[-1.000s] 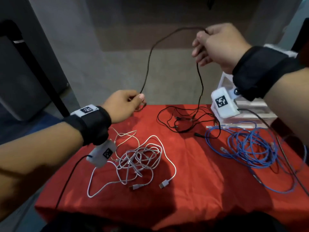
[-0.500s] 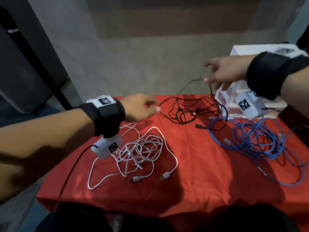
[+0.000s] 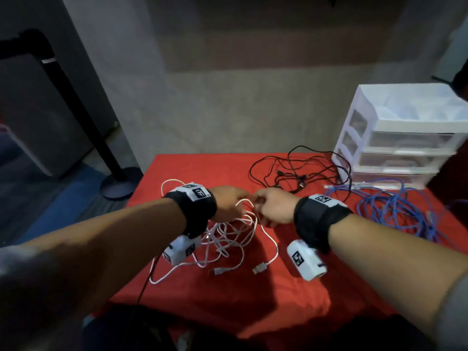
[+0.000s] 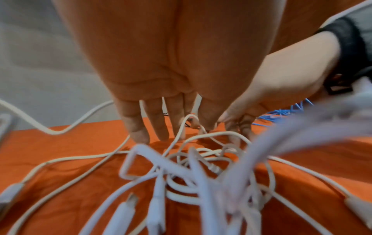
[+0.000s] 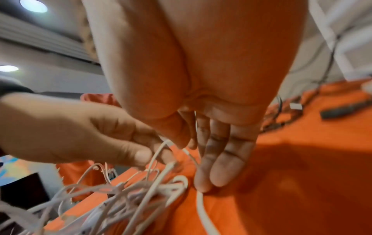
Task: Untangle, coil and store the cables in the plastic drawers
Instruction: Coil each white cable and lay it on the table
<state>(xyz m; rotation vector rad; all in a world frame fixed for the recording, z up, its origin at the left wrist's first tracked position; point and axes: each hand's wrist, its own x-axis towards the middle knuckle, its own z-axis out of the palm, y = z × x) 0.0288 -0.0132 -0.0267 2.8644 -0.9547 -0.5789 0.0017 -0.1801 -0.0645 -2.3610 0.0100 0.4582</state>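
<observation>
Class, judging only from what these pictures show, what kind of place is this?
Probably an indoor makeshift workstation: a table under a red cloth, a set of plastic drawers, and bare grey walls behind.

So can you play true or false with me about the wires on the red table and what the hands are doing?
1. Both hands are at the white wires. True: the left hand and right hand meet over that pile.
2. The black wires are being held up in the air. False: they lie on the red cloth, and no hand touches them.
3. The blue wires lie in front of the plastic drawers. True.
4. The white wires are neatly coiled. False: they are a loose tangle, with plugs sticking out.
5. A drawer is pulled out with a wire inside. False: the drawers look closed.
</observation>
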